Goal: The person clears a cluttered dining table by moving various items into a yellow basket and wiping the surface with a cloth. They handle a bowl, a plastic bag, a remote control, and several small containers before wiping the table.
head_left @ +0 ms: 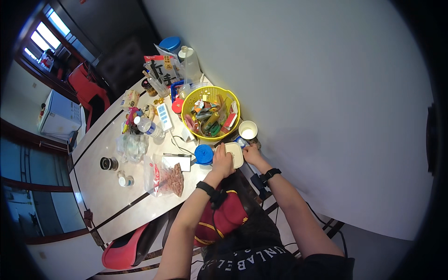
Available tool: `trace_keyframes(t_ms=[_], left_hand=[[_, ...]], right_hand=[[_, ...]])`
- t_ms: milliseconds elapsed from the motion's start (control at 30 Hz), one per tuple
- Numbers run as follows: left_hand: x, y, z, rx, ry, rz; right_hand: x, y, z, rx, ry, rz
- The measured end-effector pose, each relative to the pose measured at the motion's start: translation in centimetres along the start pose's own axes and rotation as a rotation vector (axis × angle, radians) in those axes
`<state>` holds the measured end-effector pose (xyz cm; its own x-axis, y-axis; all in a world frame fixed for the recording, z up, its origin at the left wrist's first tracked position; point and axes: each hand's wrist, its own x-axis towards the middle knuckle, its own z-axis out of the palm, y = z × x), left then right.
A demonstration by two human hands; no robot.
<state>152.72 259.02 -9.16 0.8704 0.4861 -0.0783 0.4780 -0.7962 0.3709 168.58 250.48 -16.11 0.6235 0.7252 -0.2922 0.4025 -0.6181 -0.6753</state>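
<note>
My left hand (pixel 223 161) lies against the left side of a cream rounded box (pixel 237 159), its fingers bent over the edge. On the other side of the box, my right hand (pixel 252 155) is closed, its fingertips by a small blue-and-white packet (pixel 241 142); what they pinch is too small to tell. A round blue lid (pixel 204 154) sits just left of my left hand. Beyond my right hand stands a white paper cup (pixel 248 129).
A yellow basket (pixel 187 101) full of packets stands against the wall. Left of my hands are a bag of reddish-brown nuts (pixel 174 180), a white notepad (pixel 179 163) with a pen, a water bottle (pixel 150 128), and a dark jar (pixel 108 163). A white power strip (pixel 164 116) lies farther back.
</note>
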Motion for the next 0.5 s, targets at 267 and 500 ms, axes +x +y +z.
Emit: trace_keyframes(t_ms=[267, 500], left_hand=[[-0.8, 0.0, 0.2, 0.127, 0.075, 0.059], [-0.7, 0.5, -1.3, 0.117, 0.068, 0.019]], right_hand=[[-5.5, -3.0, -5.8, -0.016, 0.114, -0.332], [-7.1, -7.4, -13.3, 0.085, 0.203, -0.315]])
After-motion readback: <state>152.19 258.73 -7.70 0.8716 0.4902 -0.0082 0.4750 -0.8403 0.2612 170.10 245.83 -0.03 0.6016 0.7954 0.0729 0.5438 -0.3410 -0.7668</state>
